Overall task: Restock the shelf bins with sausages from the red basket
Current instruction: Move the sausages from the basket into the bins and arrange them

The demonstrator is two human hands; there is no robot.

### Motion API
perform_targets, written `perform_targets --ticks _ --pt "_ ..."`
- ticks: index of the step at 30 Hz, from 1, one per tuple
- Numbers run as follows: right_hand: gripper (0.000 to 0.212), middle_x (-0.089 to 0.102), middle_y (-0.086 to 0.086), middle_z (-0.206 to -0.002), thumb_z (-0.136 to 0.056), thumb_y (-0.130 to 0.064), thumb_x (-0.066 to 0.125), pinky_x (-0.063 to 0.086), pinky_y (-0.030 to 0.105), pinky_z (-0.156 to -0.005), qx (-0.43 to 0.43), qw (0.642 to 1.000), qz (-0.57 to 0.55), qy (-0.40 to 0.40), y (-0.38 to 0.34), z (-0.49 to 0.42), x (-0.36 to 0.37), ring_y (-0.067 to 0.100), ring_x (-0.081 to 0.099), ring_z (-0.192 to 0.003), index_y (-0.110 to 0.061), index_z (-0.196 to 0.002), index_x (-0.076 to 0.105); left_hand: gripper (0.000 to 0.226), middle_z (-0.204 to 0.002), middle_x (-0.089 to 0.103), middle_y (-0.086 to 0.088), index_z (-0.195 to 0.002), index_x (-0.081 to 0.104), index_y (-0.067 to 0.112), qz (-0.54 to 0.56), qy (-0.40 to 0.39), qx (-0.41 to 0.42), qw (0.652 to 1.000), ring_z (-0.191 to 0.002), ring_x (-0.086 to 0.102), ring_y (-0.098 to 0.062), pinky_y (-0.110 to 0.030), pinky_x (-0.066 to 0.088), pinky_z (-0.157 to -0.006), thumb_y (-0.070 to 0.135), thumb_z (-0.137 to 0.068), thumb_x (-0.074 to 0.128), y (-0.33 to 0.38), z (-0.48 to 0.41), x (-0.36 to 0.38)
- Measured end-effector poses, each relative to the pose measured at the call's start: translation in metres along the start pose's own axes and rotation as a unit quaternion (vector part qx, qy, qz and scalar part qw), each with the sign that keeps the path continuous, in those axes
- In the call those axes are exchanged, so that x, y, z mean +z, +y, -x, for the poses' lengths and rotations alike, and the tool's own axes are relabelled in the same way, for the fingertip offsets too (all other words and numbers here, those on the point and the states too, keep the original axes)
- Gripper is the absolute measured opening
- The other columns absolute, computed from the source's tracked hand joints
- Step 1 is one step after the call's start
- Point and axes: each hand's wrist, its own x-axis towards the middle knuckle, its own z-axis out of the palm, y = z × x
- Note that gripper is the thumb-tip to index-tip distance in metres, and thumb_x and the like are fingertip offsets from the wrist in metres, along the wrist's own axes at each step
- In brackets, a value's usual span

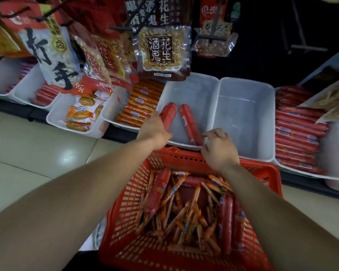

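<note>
1. The left hand (155, 129) is curled round a thick red sausage (169, 114), which is held lengthwise over the left side of a white bin (194, 89) — apparently so that it can be laid parallel to its neighbour.
2. A second red sausage (190, 124) is laid on the bin floor just to the right, running near to far, which suggests tidy rows are intended.
3. The right hand (219, 148) is poised over the bin's near rim with its fingers bent, at that sausage's near end. Whether the end is pinched or only touched cannot be told.
4. The red basket (125, 204) is set just near of the bin, so reaches are short. Thick red and thin orange sausages (184, 218) are heaped in it.
5. The far parts of the bins further left are hidden by hanging snack packets (162, 51). The left palm is turned away, and the wrapper print is blurred.
</note>
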Motion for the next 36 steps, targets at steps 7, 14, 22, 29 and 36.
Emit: perform_targets --ticks 7,14,22,29,36 --pt "0.047 0.046 0.006 -0.133 -0.091 -0.026 0.055 0.043 0.045 -0.101 0.033 0.999 0.007 -0.009 0.014 0.001 0.005 0.030 0.041 -0.125 -0.020 -0.137 0.050 0.066 -0.142 0.044 -0.016 -0.150 0.028 0.013 -0.080 0.004 -0.013 0.997 -0.132 0.045 -0.034 -0.042 0.040 -0.105 0.025 -0.094 0.062 0.016 -0.036 0.057" --pt "0.048 0.046 0.007 -0.136 -0.092 -0.026 0.054 0.043 0.046 -0.100 0.043 0.998 0.043 -0.035 0.012 0.023 -0.016 0.031 0.042 -0.125 -0.021 -0.139 0.049 0.050 -0.131 0.052 -0.010 -0.137 0.048 0.017 -0.106 -0.046 0.061 0.991 -0.119 0.055 -0.032 -0.044 0.049 -0.098 0.036 -0.093 0.061 0.003 0.004 0.020" --pt "0.048 0.051 0.013 -0.129 -0.087 -0.024 0.055 0.043 0.047 -0.101 0.041 0.997 0.069 -0.016 0.015 0.093 -0.044 0.037 0.046 -0.120 -0.017 -0.134 0.055 0.036 -0.125 0.059 -0.008 -0.122 0.061 0.021 -0.139 -0.088 0.063 0.984 -0.113 0.061 -0.028 -0.038 0.048 -0.098 0.035 -0.089 0.062 -0.041 0.110 0.015" --pt "0.050 0.047 0.020 -0.136 -0.089 -0.027 0.059 0.044 0.043 -0.102 0.119 0.981 0.015 -0.151 0.054 0.159 0.008 0.042 0.050 -0.123 -0.013 -0.137 0.051 0.059 -0.135 0.049 -0.019 -0.135 0.050 0.012 -0.172 -0.179 0.005 0.969 -0.118 0.055 -0.041 -0.044 0.048 -0.097 0.046 -0.086 0.054 -0.088 0.164 0.069" --pt "0.061 0.044 0.029 -0.140 -0.089 -0.022 0.061 0.042 0.043 -0.099 0.226 0.953 -0.023 -0.200 0.084 0.177 0.066 0.046 0.049 -0.124 0.000 -0.141 0.037 0.070 -0.153 0.031 -0.018 -0.148 0.031 0.013 -0.187 -0.125 0.003 0.974 -0.135 0.035 -0.040 -0.051 0.038 -0.110 0.040 -0.091 0.062 -0.111 0.142 0.111"
